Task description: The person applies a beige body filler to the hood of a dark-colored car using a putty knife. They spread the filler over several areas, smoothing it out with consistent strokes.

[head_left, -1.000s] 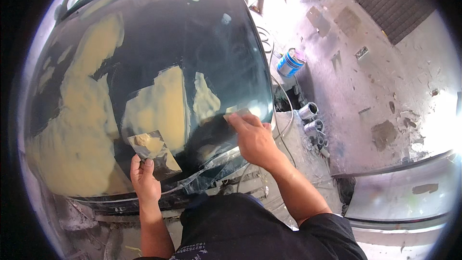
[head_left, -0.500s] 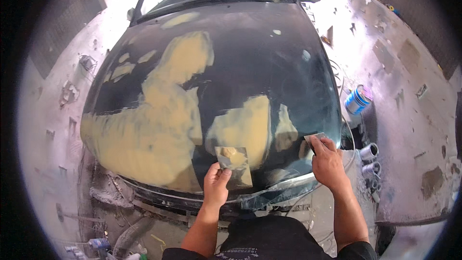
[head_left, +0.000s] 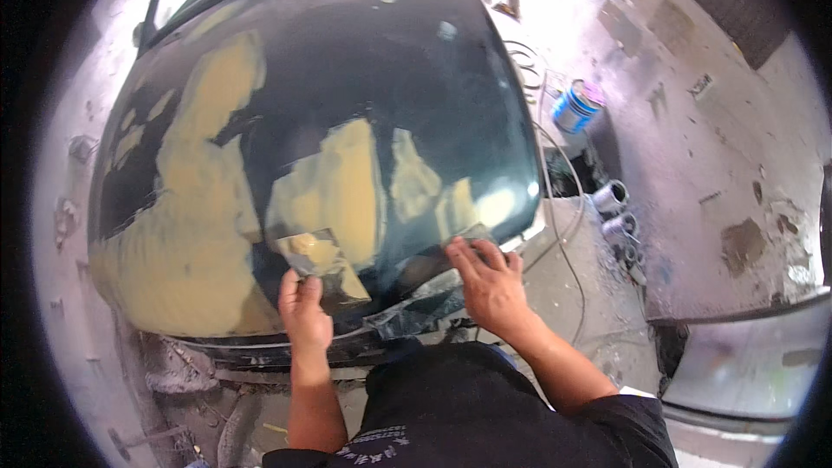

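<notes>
at the front of a dark hood (head_left: 347,61), two hands work well apart from each other, each with one flat piece. the left hand (head_left: 305,316) is clamped, thumb against fingers, on a board (head_left: 345,282) that carries one lump of putty (head_left: 305,245) near its far corner and hangs over the front of the hood. the right hand (head_left: 494,290) presses its fingers on a spreader (head_left: 475,230), at the near end of the rightmost patch; whether the spreader's edge touches the hood cannot be told. four main tan patches show: a big one (head_left: 186,269) reaching the left and front edges, a middle one (head_left: 347,191) partly behind the board, a narrow one (head_left: 414,178), and the rightmost patch (head_left: 457,206). dark strips part them, the widest stretch lying beyond the middle two. three small patches (head_left: 160,104) sit near the left edge, and two pale dots (head_left: 446,30) farther back. between the hands, one crumpled sheet (head_left: 416,312) hangs at the front edge. past the right edge, floor (head_left: 685,165) gives room on that side, with one blue can (head_left: 576,108) and at least two tins (head_left: 611,197) near the hood
</notes>
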Motion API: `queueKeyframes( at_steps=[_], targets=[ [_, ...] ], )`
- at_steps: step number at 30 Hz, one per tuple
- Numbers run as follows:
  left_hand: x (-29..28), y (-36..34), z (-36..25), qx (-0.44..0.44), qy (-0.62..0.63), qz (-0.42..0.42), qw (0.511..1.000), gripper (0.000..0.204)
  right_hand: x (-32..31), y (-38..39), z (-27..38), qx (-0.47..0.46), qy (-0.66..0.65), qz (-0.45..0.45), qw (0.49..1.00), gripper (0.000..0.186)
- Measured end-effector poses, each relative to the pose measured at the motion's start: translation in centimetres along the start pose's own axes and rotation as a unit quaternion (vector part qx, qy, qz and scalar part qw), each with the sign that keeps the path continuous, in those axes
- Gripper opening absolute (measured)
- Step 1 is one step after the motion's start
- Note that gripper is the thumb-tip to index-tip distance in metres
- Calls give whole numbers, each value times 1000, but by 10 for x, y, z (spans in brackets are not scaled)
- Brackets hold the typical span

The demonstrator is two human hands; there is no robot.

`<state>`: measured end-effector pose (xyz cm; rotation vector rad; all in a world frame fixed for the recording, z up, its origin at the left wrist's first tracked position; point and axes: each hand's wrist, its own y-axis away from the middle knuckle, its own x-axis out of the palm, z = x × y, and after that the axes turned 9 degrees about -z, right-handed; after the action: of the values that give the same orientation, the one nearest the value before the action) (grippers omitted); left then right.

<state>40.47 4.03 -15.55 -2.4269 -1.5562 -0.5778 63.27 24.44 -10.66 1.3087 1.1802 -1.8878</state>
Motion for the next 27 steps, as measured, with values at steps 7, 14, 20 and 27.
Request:
queueKeyframes(
  at_steps=[7, 14, 20, 27],
  targets=[
    [8, -4, -7, 15, -5, 20, 1000, 35, -5, 21, -11, 0, 6, 11, 1000, 64],
    [9, -3, -7, 10, -1, 14, 1000, 37, -34, -56, -41, 28, -12, 10, 999, 62],
    [6, -2, -5, 10, 1, 10, 1000, 34, -34, -57, 1, 16, -19, 96, 995, 63],
    [8, -4, -7, 6, 10, 11, 1000, 31, -4, 18, 3, -42, 7, 17, 999, 67]
  ],
)
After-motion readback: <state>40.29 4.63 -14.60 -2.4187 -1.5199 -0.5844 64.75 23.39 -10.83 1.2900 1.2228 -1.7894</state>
